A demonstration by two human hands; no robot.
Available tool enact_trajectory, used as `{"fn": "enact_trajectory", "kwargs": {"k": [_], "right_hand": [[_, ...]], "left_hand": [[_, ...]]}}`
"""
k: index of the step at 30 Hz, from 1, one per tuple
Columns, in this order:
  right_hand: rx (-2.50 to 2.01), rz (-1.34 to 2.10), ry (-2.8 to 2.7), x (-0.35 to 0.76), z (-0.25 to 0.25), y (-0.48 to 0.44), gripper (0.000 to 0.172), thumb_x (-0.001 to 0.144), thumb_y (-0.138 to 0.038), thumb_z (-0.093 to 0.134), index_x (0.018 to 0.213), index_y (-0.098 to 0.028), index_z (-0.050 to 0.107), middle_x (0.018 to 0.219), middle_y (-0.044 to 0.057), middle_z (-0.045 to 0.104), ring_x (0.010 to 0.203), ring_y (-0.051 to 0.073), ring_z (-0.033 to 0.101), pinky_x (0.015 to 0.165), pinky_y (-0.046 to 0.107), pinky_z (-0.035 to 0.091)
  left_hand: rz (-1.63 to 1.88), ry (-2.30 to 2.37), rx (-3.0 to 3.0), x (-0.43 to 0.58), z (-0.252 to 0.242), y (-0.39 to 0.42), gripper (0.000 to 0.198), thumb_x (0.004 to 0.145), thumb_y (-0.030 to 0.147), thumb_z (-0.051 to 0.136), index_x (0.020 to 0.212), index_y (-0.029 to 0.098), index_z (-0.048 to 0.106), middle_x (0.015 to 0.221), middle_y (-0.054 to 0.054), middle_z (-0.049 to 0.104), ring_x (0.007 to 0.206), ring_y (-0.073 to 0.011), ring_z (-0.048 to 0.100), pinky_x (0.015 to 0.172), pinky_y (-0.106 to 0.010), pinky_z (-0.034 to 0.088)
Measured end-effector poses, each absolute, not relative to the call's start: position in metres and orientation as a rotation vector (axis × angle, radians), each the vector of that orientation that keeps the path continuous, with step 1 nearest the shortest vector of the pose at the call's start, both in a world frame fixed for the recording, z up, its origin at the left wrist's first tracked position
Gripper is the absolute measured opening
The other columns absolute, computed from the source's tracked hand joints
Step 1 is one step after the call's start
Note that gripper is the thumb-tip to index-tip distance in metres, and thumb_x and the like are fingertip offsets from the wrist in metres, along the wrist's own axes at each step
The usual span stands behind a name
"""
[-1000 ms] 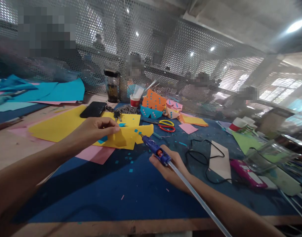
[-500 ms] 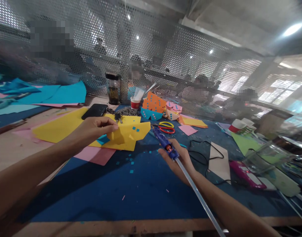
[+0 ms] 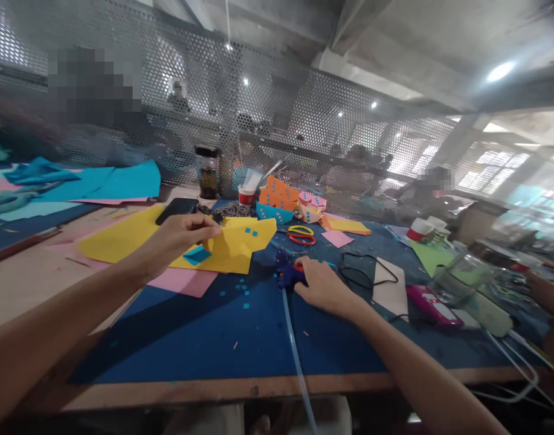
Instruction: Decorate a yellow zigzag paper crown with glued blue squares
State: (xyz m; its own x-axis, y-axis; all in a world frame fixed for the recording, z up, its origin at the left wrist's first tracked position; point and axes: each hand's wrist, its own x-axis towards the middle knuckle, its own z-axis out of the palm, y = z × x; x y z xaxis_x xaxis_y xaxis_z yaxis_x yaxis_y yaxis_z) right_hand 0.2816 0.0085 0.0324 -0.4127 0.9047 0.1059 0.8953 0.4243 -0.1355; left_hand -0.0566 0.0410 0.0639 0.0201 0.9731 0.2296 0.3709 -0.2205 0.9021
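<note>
My left hand (image 3: 182, 234) pinches a folded yellow paper piece (image 3: 238, 243) dotted with small blue squares and holds it just above the blue mat (image 3: 204, 338). My right hand (image 3: 319, 284) rests on the mat with its fingers round a blue glue gun (image 3: 286, 275). The gun stands on the mat, and a long clear glue stick (image 3: 297, 356) trails from it toward me past the table edge. A black cord (image 3: 358, 272) loops just to the right of that hand.
Yellow (image 3: 122, 235), pink (image 3: 186, 281) and cyan sheets (image 3: 118, 181) lie at the left. A black phone (image 3: 177, 209), a dark jar (image 3: 206, 171), a red cup (image 3: 246, 194), finished paper pieces (image 3: 281, 196), scissors (image 3: 299, 234) and a pink device (image 3: 433, 299) surround the mat. Behind the mesh screen sit other people.
My right hand has swung the glue gun away from the yellow paper and down onto the mat, so it stands there. My left hand has kept its hold on the paper.
</note>
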Motion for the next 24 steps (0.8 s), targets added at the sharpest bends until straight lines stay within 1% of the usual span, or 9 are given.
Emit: {"fn": "enact_trajectory", "kwargs": {"k": [6, 9, 12, 15, 17, 18, 20, 21, 24], "right_hand": [[-1.59, 0.059, -2.56, 0.283, 0.037, 0.004, 0.039, 0.092, -0.025, 0.055, 0.127, -0.012, 0.063, 0.125, 0.017, 0.07, 0.119, 0.032, 0.062, 0.103, 0.044, 0.041], [-1.528, 0.026, -2.537, 0.287, 0.039, 0.003, 0.044, 0.091, -0.028, 0.058, 0.133, -0.013, 0.062, 0.131, 0.018, 0.066, 0.127, 0.035, 0.057, 0.108, 0.05, 0.04], [-1.395, 0.303, -2.281, 0.287, 0.045, 0.011, 0.051, 0.093, -0.033, 0.061, 0.14, -0.015, 0.056, 0.137, 0.018, 0.062, 0.13, 0.031, 0.058, 0.111, 0.049, 0.043], [-1.18, 0.727, -1.926, 0.282, 0.059, 0.02, 0.058, 0.095, -0.039, 0.061, 0.145, -0.015, 0.047, 0.137, 0.019, 0.063, 0.125, 0.025, 0.064, 0.105, 0.043, 0.052], [-1.032, 0.761, -1.868, 0.276, 0.072, 0.022, 0.062, 0.094, -0.038, 0.064, 0.149, -0.017, 0.044, 0.142, 0.018, 0.062, 0.13, 0.025, 0.063, 0.108, 0.043, 0.051], [-0.994, 0.703, -1.91, 0.272, 0.079, 0.021, 0.062, 0.093, -0.036, 0.068, 0.149, -0.019, 0.047, 0.145, 0.016, 0.061, 0.134, 0.025, 0.06, 0.111, 0.043, 0.049], [-0.978, 0.556, -2.065, 0.263, 0.091, 0.017, 0.051, 0.091, -0.029, 0.069, 0.14, -0.022, 0.058, 0.148, 0.011, 0.062, 0.139, 0.025, 0.056, 0.118, 0.044, 0.041], [-0.986, 0.522, -2.123, 0.259, 0.095, 0.014, 0.045, 0.092, -0.025, 0.067, 0.137, -0.022, 0.062, 0.143, 0.009, 0.065, 0.137, 0.024, 0.058, 0.119, 0.044, 0.04], [-1.046, 0.429, -2.229, 0.246, 0.097, 0.008, 0.035, 0.092, -0.02, 0.065, 0.126, -0.019, 0.07, 0.129, 0.008, 0.072, 0.124, 0.023, 0.063, 0.113, 0.041, 0.043]], "left_hand": [[1.169, 1.317, 1.686, -0.052, 0.063, 0.037, 0.028, 0.08, 0.047, 0.079, 0.084, 0.02, 0.077, 0.075, 0.0, 0.07, 0.07, -0.0168, 0.06, 0.067, -0.03, 0.044], [1.15, 1.315, 1.685, -0.051, 0.06, 0.038, 0.032, 0.076, 0.052, 0.081, 0.083, 0.02, 0.077, 0.075, -0.002, 0.07, 0.07, -0.0173, 0.06, 0.065, -0.029, 0.044], [1.125, 1.311, 1.7, -0.05, 0.057, 0.038, 0.034, 0.076, 0.054, 0.081, 0.082, 0.021, 0.077, 0.074, -0.002, 0.07, 0.067, -0.0169, 0.059, 0.062, -0.028, 0.042], [1.099, 1.303, 1.706, -0.048, 0.055, 0.039, 0.035, 0.076, 0.055, 0.08, 0.082, 0.021, 0.077, 0.074, -0.002, 0.07, 0.067, -0.0174, 0.06, 0.061, -0.028, 0.043], [1.078, 1.294, 1.7, -0.047, 0.054, 0.039, 0.034, 0.075, 0.055, 0.081, 0.08, 0.021, 0.077, 0.075, -0.003, 0.071, 0.069, -0.018, 0.061, 0.061, -0.027, 0.045], [1.07, 1.287, 1.697, -0.046, 0.054, 0.039, 0.034, 0.075, 0.055, 0.081, 0.08, 0.022, 0.077, 0.076, -0.003, 0.071, 0.069, -0.0183, 0.061, 0.062, -0.027, 0.046], [1.047, 1.277, 1.701, -0.045, 0.054, 0.039, 0.034, 0.074, 0.055, 0.082, 0.078, 0.022, 0.077, 0.077, -0.003, 0.072, 0.071, -0.0192, 0.063, 0.063, -0.028, 0.048], [1.035, 1.277, 1.706, -0.045, 0.054, 0.038, 0.034, 0.073, 0.055, 0.082, 0.078, 0.022, 0.077, 0.076, -0.004, 0.073, 0.071, -0.0197, 0.064, 0.063, -0.028, 0.048], [0.996, 1.266, 1.726, -0.043, 0.054, 0.037, 0.035, 0.074, 0.055, 0.081, 0.079, 0.021, 0.076, 0.076, -0.004, 0.073, 0.072, -0.0208, 0.065, 0.064, -0.029, 0.049]]}}
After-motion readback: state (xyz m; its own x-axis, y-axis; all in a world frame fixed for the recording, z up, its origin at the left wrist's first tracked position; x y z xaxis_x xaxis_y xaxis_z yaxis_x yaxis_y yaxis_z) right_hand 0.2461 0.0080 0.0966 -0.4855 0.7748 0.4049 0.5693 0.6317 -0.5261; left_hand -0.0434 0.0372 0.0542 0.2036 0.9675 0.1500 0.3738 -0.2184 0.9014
